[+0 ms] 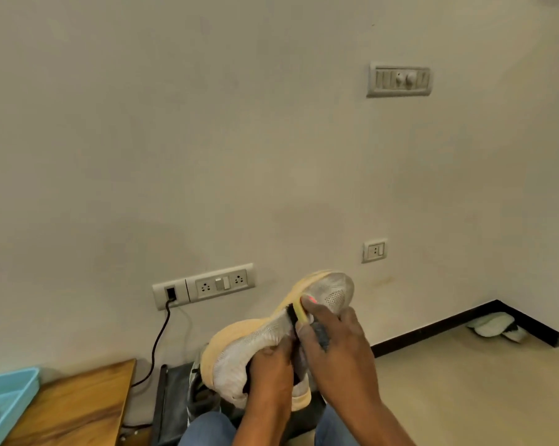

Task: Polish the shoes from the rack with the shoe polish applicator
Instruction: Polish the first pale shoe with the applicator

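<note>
A white mesh sports shoe [258, 336] with a pale orange sole is held up in front of the wall, toe pointing up and right. My left hand [271, 371] grips it at the heel opening, fingers tucked inside. My right hand [332, 342] holds the shoe polish applicator [299, 312], a yellow-edged piece with a dark pad, and presses it against the shoe's side near the middle. Most of the applicator is hidden under my fingers.
A dark shoe rack [175, 403] stands below the shoe, with another shoe [197, 391] on it. A wooden table [78, 410] with a blue tray [4, 400] sits at the left. A black cable [160, 336] hangs from the wall socket. More footwear [493, 328] lies by the far corner.
</note>
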